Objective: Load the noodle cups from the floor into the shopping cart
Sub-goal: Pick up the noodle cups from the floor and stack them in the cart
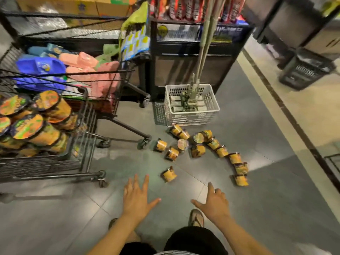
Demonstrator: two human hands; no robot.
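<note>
Toward the left side of the floor, the shopping cart (88, 126) is being loaded; its basket is already being crowded by a heap of noodle cups (36, 129) lying on their sides. Just right of it, the left hand (137, 197) is being held out above the tiles, fingers spread and holding nothing. The nearest cup (169, 174) is lying on its side just beyond those fingertips, apart from the rest, and is probably being targeted first. Farther back, a loose cluster of cups (184, 144) is lying scattered before a white crate (191, 107). The right hand (214, 201) is likewise being held open and empty, with a short row of cups (239, 170) lying just beyond it on the right. The step is probably being done best when one cup is being gripped round its body by each hand and then being laid low into the heap, clear of the cart's rim.
</note>
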